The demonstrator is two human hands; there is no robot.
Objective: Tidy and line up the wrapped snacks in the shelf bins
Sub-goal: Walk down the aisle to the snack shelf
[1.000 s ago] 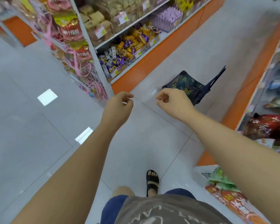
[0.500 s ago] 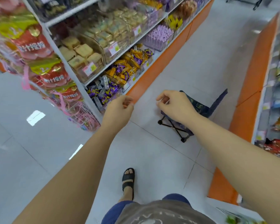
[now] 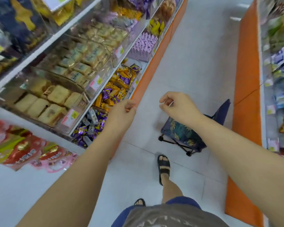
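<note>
Beside the bottom shelf (image 3: pixel 95 102) of the left-hand rack, the person's left hand (image 3: pixel 121 113) hangs over the shelf's front edge with its fingers curled in toward the palm and the thumb lying against the forefinger. No wrapper is visibly held, though a very small item there could not be ruled out. The right hand (image 3: pixel 179 107), curled likewise with nothing visible in it, sits farther out from the shelf, above the aisle floor and a folding stool (image 3: pixel 182 133). The task's purple and orange wrapped snacks (image 3: pixel 116 89) lie jumbled in the bottom-shelf bins, just left of and beyond the left fingertips. The bins run along the shelf away from the person, while the individual wrappers point every way. The left hand is judged the nearer, needing only a short reach leftward and down. Motion blur softens the clear bins of pale wrapped cakes (image 3: pixel 56 97) one tier above the bottom shelf. The left forearm covers part of the nearest purple wrapped candies (image 3: pixel 87 130), and the bin dividers are hard to make out.
</note>
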